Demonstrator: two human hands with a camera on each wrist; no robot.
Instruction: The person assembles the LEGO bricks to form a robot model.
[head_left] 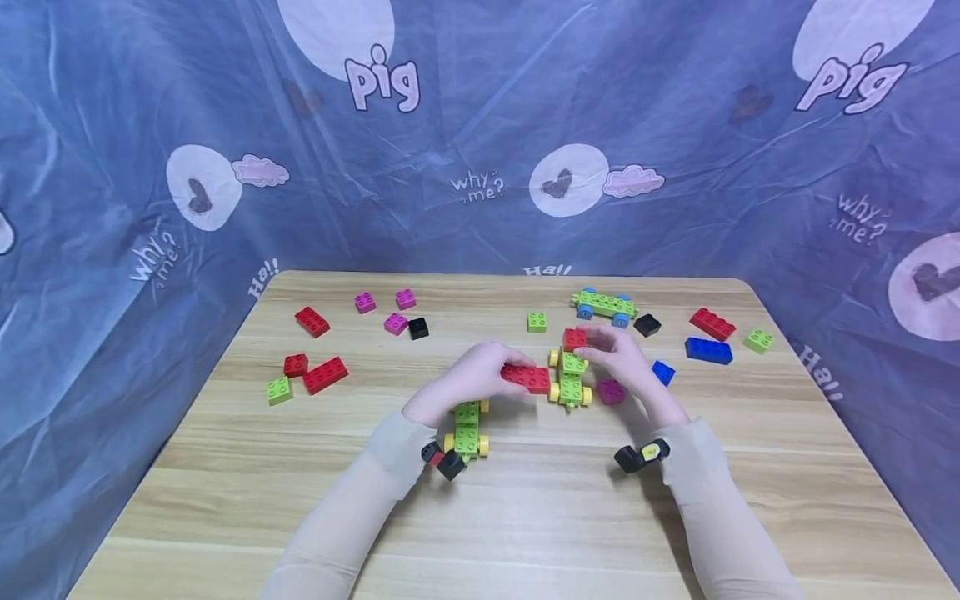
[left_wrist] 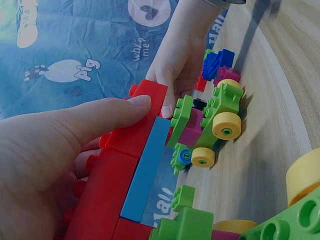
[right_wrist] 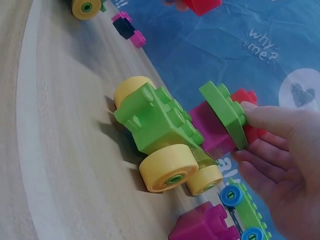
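Observation:
My left hand (head_left: 480, 372) grips a block of joined red bricks (head_left: 534, 380); the left wrist view shows a blue brick (left_wrist: 146, 170) set into it, thumb lying along the red side. Beneath that hand stands a green wheeled base (head_left: 467, 439) with yellow wheels. To the right, another green car (head_left: 571, 390) on yellow wheels carries a magenta brick (right_wrist: 209, 131) with a green brick (right_wrist: 223, 112) over it. At the top of this stack, my right hand (head_left: 621, 357) holds a red brick (head_left: 574, 338) between thumb and fingers.
Behind the right hand is a green base with blue wheels (head_left: 604, 305). A magenta brick (head_left: 611, 391) and a blue brick (head_left: 663, 372) lie close to that hand. Red, blue, and green bricks sit far right; red (head_left: 326, 375), green, magenta and black ones lie left. A patterned cloth (head_left: 480, 133) hangs behind.

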